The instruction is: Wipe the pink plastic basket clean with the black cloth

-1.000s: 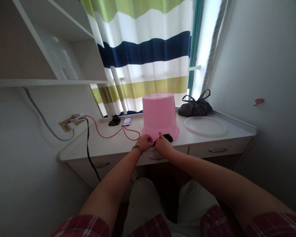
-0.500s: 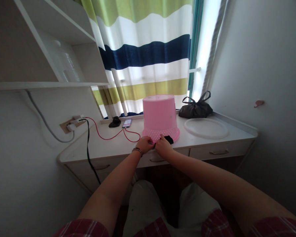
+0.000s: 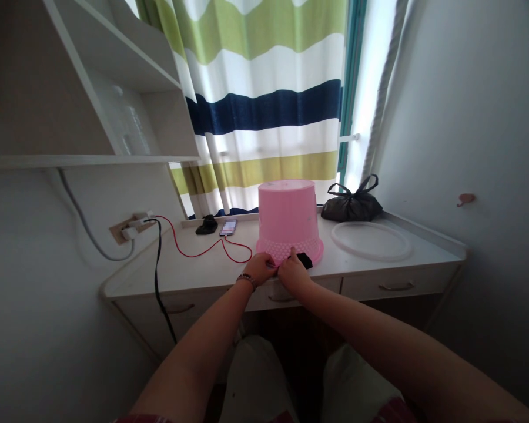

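Note:
A pink plastic bucket (image 3: 286, 208) stands upside down near the front edge of the desk, its dimpled rim band at the bottom. Right in front of that rim my two hands meet. My left hand (image 3: 261, 268) has its fingers pinched together; what lies between them is too small to make out. My right hand (image 3: 293, 274) is closed on a limp black piece (image 3: 306, 260), cloth or thin plastic, which sticks out on its right side. The fingertips of both hands nearly touch, and the part of the black piece under them is hidden.
On the white desk (image 3: 211, 270) lie a phone (image 3: 228, 228) on a red cable, a small black bundle (image 3: 207, 225), a pale round lid (image 3: 370, 241) and a tied black bag (image 3: 351, 205). A black cord (image 3: 157, 273) hangs over the left edge from the wall socket (image 3: 130, 229).
The whole view has tilted slightly upward, so everything sits a little lower. Both hands stay at the bucket's rim with almost the same grip.

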A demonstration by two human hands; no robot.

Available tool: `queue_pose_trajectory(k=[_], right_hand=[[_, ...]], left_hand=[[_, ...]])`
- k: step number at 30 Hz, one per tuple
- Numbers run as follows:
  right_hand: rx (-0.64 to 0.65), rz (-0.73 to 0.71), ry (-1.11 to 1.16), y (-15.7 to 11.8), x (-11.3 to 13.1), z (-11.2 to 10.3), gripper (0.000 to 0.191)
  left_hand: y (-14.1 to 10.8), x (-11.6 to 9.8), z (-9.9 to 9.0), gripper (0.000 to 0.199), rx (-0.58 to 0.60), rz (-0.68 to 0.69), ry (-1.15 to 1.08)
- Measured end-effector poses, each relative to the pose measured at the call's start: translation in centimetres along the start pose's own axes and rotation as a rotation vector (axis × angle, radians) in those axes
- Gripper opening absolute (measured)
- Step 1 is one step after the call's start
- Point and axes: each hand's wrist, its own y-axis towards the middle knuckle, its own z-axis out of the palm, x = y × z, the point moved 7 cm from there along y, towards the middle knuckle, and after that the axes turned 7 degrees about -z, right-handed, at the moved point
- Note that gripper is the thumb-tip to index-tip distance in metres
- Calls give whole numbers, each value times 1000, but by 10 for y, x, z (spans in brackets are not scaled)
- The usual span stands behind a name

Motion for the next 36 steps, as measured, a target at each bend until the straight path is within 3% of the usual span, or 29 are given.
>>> queue_pose_trajectory(k=[22,31,36], right_hand=[[51,-76,44,-1,-6,-11,20],[-88,33,-10,-4,-2,-5,23],[-150,136,77,-10,-10,-6,26]], left_hand=[[0,1,0,23,3,10,-8],[1,4,4,19,-27,52,-28],[1,7,4,19,-36,48,-32]])
